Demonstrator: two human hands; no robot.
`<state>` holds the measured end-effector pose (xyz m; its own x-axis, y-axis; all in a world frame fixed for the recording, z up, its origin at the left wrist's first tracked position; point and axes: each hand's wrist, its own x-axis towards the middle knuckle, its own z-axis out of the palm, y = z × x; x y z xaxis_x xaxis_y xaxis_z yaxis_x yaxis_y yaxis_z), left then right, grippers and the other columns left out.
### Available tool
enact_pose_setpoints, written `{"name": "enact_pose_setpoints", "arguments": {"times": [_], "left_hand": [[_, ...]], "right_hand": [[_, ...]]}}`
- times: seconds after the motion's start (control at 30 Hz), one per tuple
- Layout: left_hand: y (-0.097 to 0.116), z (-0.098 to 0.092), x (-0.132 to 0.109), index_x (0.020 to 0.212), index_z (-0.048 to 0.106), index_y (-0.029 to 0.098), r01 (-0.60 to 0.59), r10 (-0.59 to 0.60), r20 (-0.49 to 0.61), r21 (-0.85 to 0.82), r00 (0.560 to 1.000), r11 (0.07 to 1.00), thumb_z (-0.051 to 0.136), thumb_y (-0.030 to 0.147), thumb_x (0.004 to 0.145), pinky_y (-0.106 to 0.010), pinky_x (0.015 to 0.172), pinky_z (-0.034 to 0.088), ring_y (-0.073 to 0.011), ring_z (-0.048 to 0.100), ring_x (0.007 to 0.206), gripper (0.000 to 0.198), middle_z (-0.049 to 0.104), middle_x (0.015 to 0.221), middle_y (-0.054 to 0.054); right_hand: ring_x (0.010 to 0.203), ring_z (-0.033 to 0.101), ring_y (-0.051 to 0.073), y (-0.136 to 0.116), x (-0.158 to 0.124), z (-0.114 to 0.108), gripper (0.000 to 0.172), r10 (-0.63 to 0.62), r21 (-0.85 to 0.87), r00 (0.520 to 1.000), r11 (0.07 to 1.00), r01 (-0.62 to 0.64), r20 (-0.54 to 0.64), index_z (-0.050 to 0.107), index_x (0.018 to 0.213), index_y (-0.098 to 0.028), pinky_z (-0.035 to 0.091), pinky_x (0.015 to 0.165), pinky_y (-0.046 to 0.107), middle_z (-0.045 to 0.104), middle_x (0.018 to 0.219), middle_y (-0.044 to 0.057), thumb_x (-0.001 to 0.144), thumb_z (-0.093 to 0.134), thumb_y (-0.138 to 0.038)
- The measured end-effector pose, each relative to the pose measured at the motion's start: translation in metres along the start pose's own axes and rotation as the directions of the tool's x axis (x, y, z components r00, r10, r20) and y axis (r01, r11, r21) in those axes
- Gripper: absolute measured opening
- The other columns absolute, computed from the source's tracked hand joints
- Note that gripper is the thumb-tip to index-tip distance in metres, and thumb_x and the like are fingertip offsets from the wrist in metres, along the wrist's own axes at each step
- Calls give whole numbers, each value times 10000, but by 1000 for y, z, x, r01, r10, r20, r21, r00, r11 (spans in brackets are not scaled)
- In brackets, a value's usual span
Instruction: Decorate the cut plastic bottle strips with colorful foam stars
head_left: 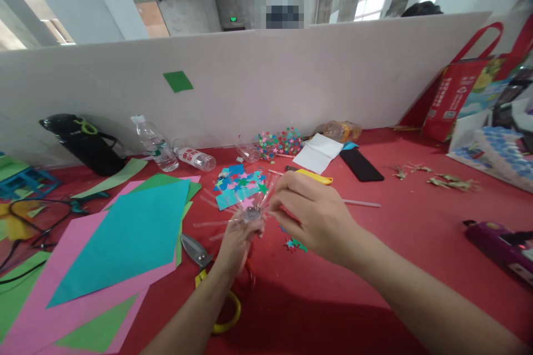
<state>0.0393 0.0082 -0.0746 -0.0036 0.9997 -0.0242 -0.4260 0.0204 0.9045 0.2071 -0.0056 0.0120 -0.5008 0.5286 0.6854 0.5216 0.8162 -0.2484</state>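
My left hand [237, 241] is closed around the neck of a cut clear plastic bottle piece [252, 208] whose strips fan outward, with small coloured paper stars stuck on them. My right hand [310, 213] is beside it on the right, fingers pinched on one of the clear strips. Both hands hover over the red table [375, 233]. Yellow-handled scissors [208, 266] lie under my left forearm. A few loose paper stars [296, 244] lie under my right hand.
Sheets of teal, pink and green paper [120, 238] cover the left. Water bottles [156, 147], a star pile [278, 142], white paper [318, 152], a black phone [361, 165] and a yellow knife [316, 176] lie behind. A purple glue gun [497, 241] sits right, red bag [458, 89] far right.
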Motion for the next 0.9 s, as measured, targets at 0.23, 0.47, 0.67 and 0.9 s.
{"name": "enact_pose_setpoints", "arguments": {"times": [0.23, 0.47, 0.67, 0.9], "left_hand": [[-4, -4, 1, 743, 621, 171, 1, 0, 28, -21, 1000, 1000, 769, 197, 576, -229, 545, 412, -94, 507, 554, 224, 596, 615, 32], [-8, -6, 0, 779, 650, 176, 14, -11, 58, -64, 998, 998, 766, 185, 604, -237, 558, 414, -96, 530, 573, 210, 629, 686, 17], [-10, -6, 1, 750, 636, 174, -14, 16, 44, -50, 999, 999, 756, 183, 615, -233, 546, 398, -101, 517, 570, 180, 597, 642, 24], [-11, -7, 2, 751, 629, 181, -37, 39, 47, -43, 998, 998, 751, 195, 584, -234, 552, 412, -104, 518, 569, 207, 608, 656, 34]], "right_hand": [[837, 570, 166, -2, 3, -5, 114, 57, -48, 997, 997, -55, 57, 643, 868, -144, 452, 680, 272, 611, 951, 71, 887, 530, -145], [856, 565, 171, 2, 2, -3, 170, 38, -71, 994, 997, -31, 106, 669, 917, -137, 458, 716, 283, 616, 953, 81, 919, 502, -166], [850, 559, 163, 2, 1, -5, 175, 17, -66, 997, 998, -12, 75, 678, 962, -142, 447, 696, 275, 607, 951, 68, 913, 513, -172], [845, 561, 186, -11, 1, -1, 177, -85, -89, 996, 992, 86, 13, 674, 916, -134, 472, 706, 306, 619, 915, 79, 924, 508, -193]]}}
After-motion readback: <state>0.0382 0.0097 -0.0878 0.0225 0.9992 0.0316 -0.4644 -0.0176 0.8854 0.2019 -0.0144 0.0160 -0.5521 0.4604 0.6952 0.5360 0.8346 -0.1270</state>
